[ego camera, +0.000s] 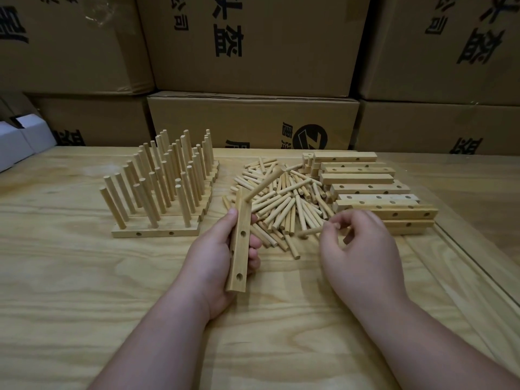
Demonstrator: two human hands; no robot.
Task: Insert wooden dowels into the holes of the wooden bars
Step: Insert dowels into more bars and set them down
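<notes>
Dowel (308,231), light and stiff, pinched at one end by right hand (363,249) fingers beside the bar (239,249) that left hand (216,254) grips mid-length.

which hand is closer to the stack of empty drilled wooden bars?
Right. The right hand, pinching a loose wooden dowel, sits beside the stack of empty drilled wooden bars; the left hand is beyond the dowel pile.

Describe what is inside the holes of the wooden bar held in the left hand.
The wooden bar in the left hand has one dowel seated in its far hole. Two holes on the facing side are visibly empty. Fingers cover part of the bar, so any hole there cannot be seen.
</notes>
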